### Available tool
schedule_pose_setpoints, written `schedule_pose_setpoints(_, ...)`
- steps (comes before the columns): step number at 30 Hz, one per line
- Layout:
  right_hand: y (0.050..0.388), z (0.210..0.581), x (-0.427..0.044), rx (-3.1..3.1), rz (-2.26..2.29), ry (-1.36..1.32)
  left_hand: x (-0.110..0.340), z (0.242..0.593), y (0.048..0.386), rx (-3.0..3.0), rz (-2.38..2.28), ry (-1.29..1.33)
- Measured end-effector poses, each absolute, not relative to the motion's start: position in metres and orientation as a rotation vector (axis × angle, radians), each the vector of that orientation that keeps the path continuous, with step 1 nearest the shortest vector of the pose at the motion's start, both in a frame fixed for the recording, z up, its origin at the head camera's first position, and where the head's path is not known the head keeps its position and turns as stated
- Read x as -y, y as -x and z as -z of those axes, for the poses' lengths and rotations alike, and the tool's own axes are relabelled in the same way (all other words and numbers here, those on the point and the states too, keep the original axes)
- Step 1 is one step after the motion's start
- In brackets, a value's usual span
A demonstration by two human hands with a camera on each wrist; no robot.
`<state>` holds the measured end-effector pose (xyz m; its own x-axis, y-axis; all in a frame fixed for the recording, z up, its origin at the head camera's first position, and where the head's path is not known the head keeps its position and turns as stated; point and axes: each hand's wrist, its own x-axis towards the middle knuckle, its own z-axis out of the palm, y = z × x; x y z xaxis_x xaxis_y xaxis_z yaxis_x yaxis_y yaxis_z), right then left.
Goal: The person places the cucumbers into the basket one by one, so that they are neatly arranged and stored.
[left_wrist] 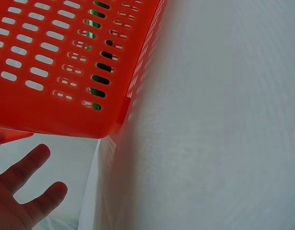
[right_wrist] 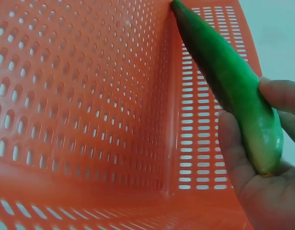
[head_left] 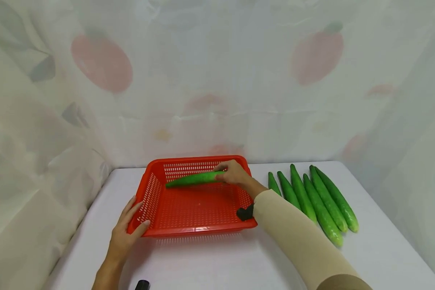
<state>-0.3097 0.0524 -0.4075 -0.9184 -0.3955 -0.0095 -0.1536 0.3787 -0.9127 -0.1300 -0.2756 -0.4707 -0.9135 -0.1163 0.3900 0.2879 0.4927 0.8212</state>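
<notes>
Nearest, a dark object (head_left: 142,285) is poking in at the bottom edge; I cannot tell what it is. Just beyond, the left hand (head_left: 125,229) is resting at the near left corner of the red basket (head_left: 199,231), fingers fairly straight and spread, thumb lying over the rim, probably to steady it. Farther in, the right hand (head_left: 233,174) is pinching a cucumber (head_left: 195,179) by its thick, pale end, thumb opposite fingers, likely leaving the long body free to be angled. That cucumber is slanting inside the basket, its thin tip pointing toward the far left corner. To the right, six more cucumbers (head_left: 318,203) are lying side by side on the white table (head_left: 203,266), seemingly for easy reach. Behind, a printed sheet (head_left: 210,60) is hanging.
</notes>
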Motion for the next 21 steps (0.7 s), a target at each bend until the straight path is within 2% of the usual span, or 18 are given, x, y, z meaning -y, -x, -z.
schedule_pose_setpoints(9, 0.3098, 0.4064, -0.0525, -2.375, 1.594, 0.356, 0.2727, 0.4653, 0.1264, 2.346, 1.389, 0.148)
schedule_pose_setpoints(21, 0.3122, 0.4057, -0.0529, -2.352, 1.546, 0.358, 0.2726, 0.4648, 0.1272, 2.325, 1.403, 0.165)
